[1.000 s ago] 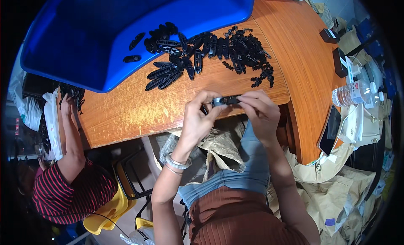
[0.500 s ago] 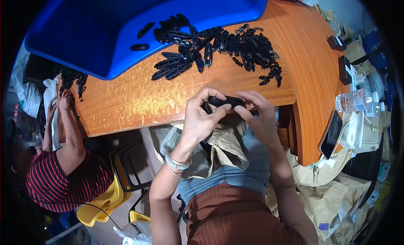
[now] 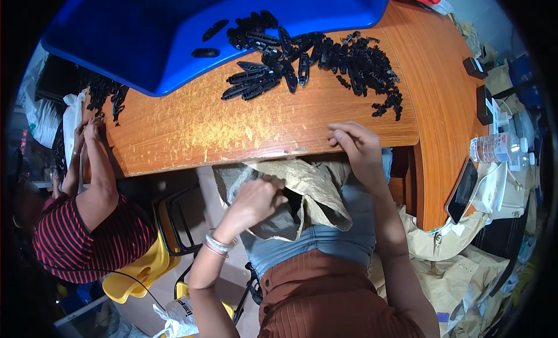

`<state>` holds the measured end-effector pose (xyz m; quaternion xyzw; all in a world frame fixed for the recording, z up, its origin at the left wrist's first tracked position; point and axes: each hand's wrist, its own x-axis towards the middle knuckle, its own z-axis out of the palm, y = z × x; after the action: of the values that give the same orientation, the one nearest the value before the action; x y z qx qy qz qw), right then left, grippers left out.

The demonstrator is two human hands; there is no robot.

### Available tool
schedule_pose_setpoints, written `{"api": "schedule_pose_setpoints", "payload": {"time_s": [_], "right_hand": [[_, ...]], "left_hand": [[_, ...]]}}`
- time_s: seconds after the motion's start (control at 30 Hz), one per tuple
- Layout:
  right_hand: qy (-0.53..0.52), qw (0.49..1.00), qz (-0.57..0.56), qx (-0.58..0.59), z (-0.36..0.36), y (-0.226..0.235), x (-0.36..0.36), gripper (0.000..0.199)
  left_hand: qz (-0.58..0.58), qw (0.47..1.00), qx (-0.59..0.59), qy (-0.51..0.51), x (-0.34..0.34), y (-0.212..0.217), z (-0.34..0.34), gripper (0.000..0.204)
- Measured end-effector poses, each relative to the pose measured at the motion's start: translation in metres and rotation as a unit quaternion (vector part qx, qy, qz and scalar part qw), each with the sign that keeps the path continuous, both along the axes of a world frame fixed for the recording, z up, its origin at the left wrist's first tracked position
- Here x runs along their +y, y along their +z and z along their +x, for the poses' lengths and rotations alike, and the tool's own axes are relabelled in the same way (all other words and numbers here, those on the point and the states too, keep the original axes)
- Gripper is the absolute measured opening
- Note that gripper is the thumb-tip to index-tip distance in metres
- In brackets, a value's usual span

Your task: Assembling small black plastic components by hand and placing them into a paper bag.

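My left hand (image 3: 258, 201) is over the open paper sack (image 3: 319, 193) on my lap, its fingers curled downward; whatever they hold, if anything, is hidden. Above the table's front edge is my right hand (image 3: 357, 143), thumb and fingers drawn together. Anything between its fingertips is too small to make out. Long black plastic housings (image 3: 253, 82) lie in a pile on the wooden table, beyond my hands. To their right sits a heap of small black clip-like parts (image 3: 372, 71).
A big blue bin (image 3: 128, 59) lies at the back left, some housings on its rim. On the left a co-worker in a striped top (image 3: 93, 239) handles black parts (image 3: 107, 94). A phone (image 3: 462, 190) and a plastic bottle (image 3: 491, 148) are at the right.
The black housing that both hands held is no longer visible. My left hand has dropped down and left over the sack; my right hand stays above the table edge. The view has shifted slightly.
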<state>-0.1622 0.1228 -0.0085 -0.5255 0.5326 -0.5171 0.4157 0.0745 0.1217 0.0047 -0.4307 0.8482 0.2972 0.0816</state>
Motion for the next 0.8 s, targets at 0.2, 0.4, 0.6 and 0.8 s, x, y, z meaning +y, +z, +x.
{"api": "schedule_pose_setpoints", "payload": {"time_s": [0.2, 0.4, 0.6, 0.8], "right_hand": [[-0.201, 0.889, -0.217, 0.351, -0.027, 0.001, -0.054, 0.01], [-0.223, 0.772, -0.129, 0.581, -0.021, -0.008, -0.09, 0.009], [-0.213, 0.895, -0.175, 0.349, -0.01, -0.007, -0.066, 0.01], [-0.14, 0.981, -0.006, -0.13, -0.022, -0.012, -0.039, 0.016]], "left_hand": [[-0.187, 0.964, 0.147, 0.119, -0.034, 0.02, -0.024, 0.009], [-0.358, 0.876, 0.291, 0.142, -0.119, -0.007, -0.098, 0.016], [-0.424, 0.888, 0.122, 0.129, -0.152, -0.01, -0.129, 0.016], [-0.4, 0.901, 0.161, 0.053, -0.158, 0.0, -0.127, 0.018]]}}
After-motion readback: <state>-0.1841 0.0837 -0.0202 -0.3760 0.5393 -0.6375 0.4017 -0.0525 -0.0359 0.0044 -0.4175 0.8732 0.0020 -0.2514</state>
